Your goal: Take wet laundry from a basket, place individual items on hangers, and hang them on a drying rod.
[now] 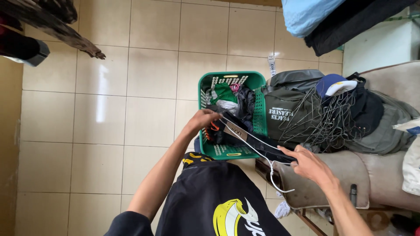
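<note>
Floor: beige tiles (109,109), glossy, window glare on the left. Right side: worn tan sofa (385,175), piled with an olive printed garment (288,116), a tangle of wire hangers (326,118) on top of it, and a blue-and-white cap (334,85) just behind. Far right, hanging from above: light blue cloth (306,15) beside a black one (350,24). Far left top: dark brown patterned fabric (57,26). White rag (282,209) on floor under the sofa edge.
</note>
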